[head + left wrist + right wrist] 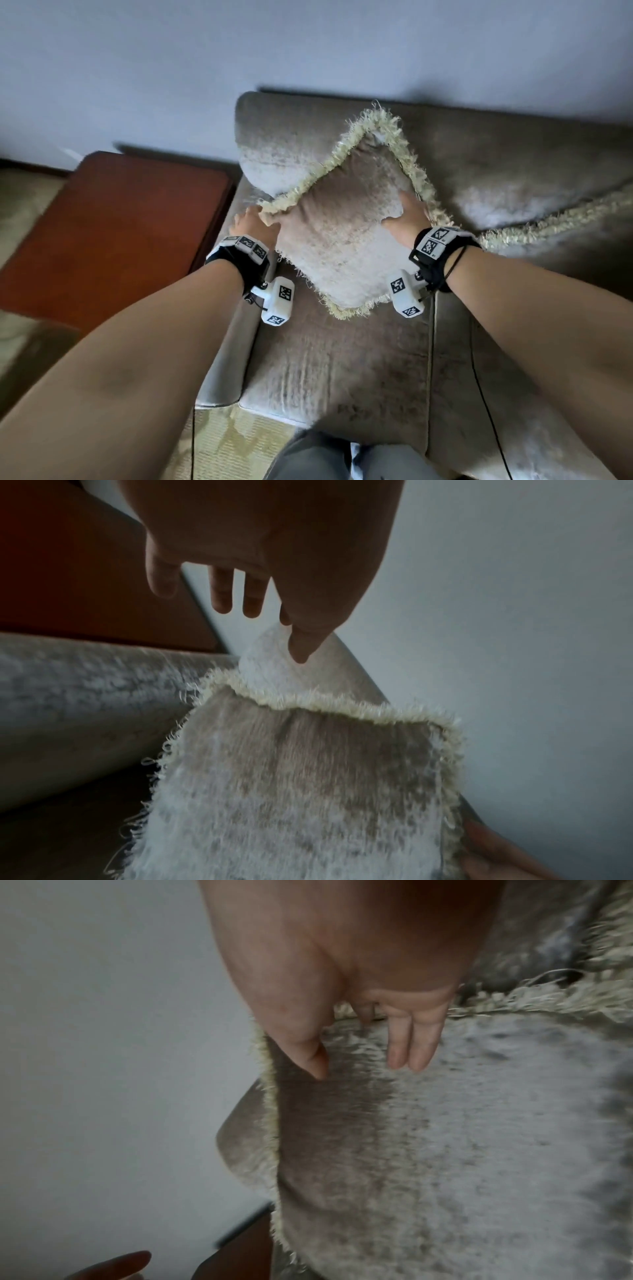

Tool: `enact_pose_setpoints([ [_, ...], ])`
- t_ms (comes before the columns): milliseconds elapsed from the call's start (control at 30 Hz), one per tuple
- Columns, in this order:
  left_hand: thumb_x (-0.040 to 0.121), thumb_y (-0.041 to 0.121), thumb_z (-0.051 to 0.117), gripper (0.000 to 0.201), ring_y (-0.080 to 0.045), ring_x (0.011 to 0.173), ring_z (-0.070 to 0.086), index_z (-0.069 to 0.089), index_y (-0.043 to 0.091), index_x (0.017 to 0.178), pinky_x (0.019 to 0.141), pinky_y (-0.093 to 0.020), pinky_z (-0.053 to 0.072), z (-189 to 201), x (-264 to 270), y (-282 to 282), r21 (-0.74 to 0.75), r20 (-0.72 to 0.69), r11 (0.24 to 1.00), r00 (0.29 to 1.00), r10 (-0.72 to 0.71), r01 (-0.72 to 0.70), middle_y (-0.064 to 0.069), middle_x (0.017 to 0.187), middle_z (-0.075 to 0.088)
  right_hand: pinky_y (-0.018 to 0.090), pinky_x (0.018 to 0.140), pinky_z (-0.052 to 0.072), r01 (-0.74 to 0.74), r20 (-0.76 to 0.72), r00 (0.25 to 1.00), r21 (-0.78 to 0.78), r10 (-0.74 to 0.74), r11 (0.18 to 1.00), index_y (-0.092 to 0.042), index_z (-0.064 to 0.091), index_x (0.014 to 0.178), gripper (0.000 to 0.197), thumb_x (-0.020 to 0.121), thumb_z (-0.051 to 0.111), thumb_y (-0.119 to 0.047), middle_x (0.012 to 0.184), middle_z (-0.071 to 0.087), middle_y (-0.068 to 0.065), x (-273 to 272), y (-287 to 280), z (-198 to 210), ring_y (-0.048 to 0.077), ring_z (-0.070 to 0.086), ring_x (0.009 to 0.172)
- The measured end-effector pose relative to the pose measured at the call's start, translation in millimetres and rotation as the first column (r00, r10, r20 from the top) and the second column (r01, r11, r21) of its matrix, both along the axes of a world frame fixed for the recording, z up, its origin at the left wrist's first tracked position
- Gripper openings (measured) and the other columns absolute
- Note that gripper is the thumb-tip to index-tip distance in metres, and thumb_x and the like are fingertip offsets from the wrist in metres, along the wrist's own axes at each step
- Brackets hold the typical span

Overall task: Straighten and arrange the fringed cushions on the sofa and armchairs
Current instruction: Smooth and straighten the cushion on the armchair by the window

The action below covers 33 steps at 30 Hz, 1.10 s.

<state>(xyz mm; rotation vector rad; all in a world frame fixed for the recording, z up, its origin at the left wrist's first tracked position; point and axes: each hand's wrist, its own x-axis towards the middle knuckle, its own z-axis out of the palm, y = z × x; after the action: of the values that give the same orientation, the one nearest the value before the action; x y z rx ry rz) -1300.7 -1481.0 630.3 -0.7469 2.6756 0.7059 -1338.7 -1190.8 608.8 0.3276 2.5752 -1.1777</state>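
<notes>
A beige fringed cushion [335, 233] stands on one corner, diamond-wise, in the left corner of the sofa [342, 359], leaning toward the backrest. My left hand [253, 222] is at the cushion's left corner. In the left wrist view its fingers [222, 599] are straight and spread above the cushion [308, 791], gripping nothing. My right hand [406, 216] lies flat on the cushion's right side. The right wrist view shows its fingers [407, 1047] and thumb straight on the plush face [445, 1150]. A second fringed cushion [520, 202] lies to the right on the sofa.
A red-brown side table [113, 233] stands left of the sofa's armrest [233, 342]. A pale wall [308, 51] is right behind the backrest [274, 150]. A patterned rug [233, 442] covers the floor, and the person's legs [325, 459] are at the seat's front edge.
</notes>
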Motion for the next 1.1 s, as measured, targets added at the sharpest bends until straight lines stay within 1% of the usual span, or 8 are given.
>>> enact_pose_setpoints([
  [133, 0.088, 0.041, 0.059, 0.058, -0.037, 0.127, 0.043, 0.040, 0.025, 0.140, 0.106, -0.047, 0.039, 41, 44, -36, -0.038, -0.058, 0.992, 0.991, 0.122, -0.124, -0.012, 0.142, 0.042, 0.024, 0.087, 0.047, -0.131, -0.007, 0.991, -0.022, 0.131, 0.991, -0.016, 0.018, 0.155, 0.075, 0.092, 0.057, -0.006, 0.160, 0.023, 0.010, 21, -42, 61, 0.028, 0.043, 0.136],
  [233, 0.088, 0.045, 0.058, 0.059, -0.037, 0.128, 0.045, 0.041, 0.025, 0.140, 0.109, -0.047, 0.037, 68, 89, -75, -0.074, -0.083, 0.974, 0.974, 0.209, -0.215, -0.012, 0.142, 0.042, 0.031, 0.106, 0.040, -0.286, -0.042, 0.958, -0.011, 0.285, 0.958, 0.007, 0.036, 0.142, 0.052, 0.097, 0.052, -0.011, 0.150, 0.037, 0.022, 39, -88, 98, 0.028, 0.046, 0.131],
  [333, 0.088, 0.047, 0.057, 0.060, -0.036, 0.127, 0.048, 0.040, 0.026, 0.141, 0.107, -0.048, 0.040, 87, 129, -109, -0.086, -0.092, 0.948, 0.950, 0.298, -0.306, -0.012, 0.143, 0.043, 0.028, 0.106, 0.036, -0.329, -0.061, 0.944, -0.050, 0.326, 0.943, -0.008, 0.030, 0.150, 0.072, 0.087, 0.061, -0.020, 0.153, 0.037, 0.013, 46, -134, 117, 0.023, 0.048, 0.127],
  [467, 0.089, 0.047, 0.057, 0.060, -0.035, 0.127, 0.048, 0.040, 0.026, 0.142, 0.107, -0.048, 0.041, 115, 199, -172, -0.071, -0.169, 0.877, 0.872, 0.459, -0.475, -0.011, 0.143, 0.043, 0.027, 0.106, 0.035, -0.483, -0.112, 0.872, -0.044, 0.476, 0.875, -0.017, 0.029, 0.152, 0.073, 0.087, 0.060, -0.019, 0.153, 0.038, 0.012, 68, -221, 141, 0.027, 0.042, 0.137],
  [633, 0.088, 0.046, 0.058, 0.057, -0.035, 0.124, 0.050, 0.044, 0.023, 0.138, 0.106, -0.046, 0.041, 124, 313, -262, -0.077, -0.208, 0.738, 0.735, 0.646, -0.671, -0.011, 0.140, 0.047, 0.033, 0.093, 0.047, -0.675, -0.101, 0.737, -0.053, 0.669, 0.736, -0.025, 0.031, 0.151, 0.083, 0.075, 0.062, -0.033, 0.126, 0.058, 0.012, 125, -360, 152, 0.025, 0.060, 0.103],
  [800, 0.078, 0.049, 0.057, 0.060, -0.034, 0.119, 0.055, 0.053, 0.020, 0.131, 0.103, -0.042, 0.045, 115, 442, -338, -0.053, -0.182, 0.584, 0.582, 0.792, -0.810, -0.012, 0.132, 0.055, 0.046, 0.087, 0.058, -0.836, -0.052, 0.546, -0.094, 0.836, 0.540, -0.033, 0.027, 0.150, 0.083, 0.073, 0.060, -0.037, 0.137, 0.055, 0.006, 210, -498, 140, 0.022, 0.062, 0.087],
  [1000, 0.083, 0.031, 0.061, 0.053, -0.034, 0.117, 0.057, 0.051, 0.016, 0.133, 0.101, -0.038, 0.045, 125, 591, -417, -0.043, -0.202, 0.364, 0.365, 0.909, -0.931, -0.014, 0.127, 0.061, 0.048, 0.101, 0.049, -0.937, -0.075, 0.340, -0.110, 0.937, 0.331, -0.026, 0.028, 0.151, 0.078, 0.081, 0.062, -0.035, 0.147, 0.044, 0.007, 337, -639, 142, 0.031, 0.054, 0.122],
  [1100, 0.078, 0.034, 0.062, 0.052, -0.033, 0.116, 0.059, 0.059, 0.015, 0.127, 0.099, -0.038, 0.048, 130, 649, -442, -0.044, -0.236, 0.303, 0.305, 0.923, -0.952, -0.012, 0.127, 0.063, 0.046, 0.092, 0.055, -0.964, -0.055, 0.247, -0.111, 0.967, 0.240, -0.027, 0.028, 0.150, 0.080, 0.079, 0.063, -0.038, 0.141, 0.050, 0.005, 392, -691, 143, 0.027, 0.059, 0.103],
])
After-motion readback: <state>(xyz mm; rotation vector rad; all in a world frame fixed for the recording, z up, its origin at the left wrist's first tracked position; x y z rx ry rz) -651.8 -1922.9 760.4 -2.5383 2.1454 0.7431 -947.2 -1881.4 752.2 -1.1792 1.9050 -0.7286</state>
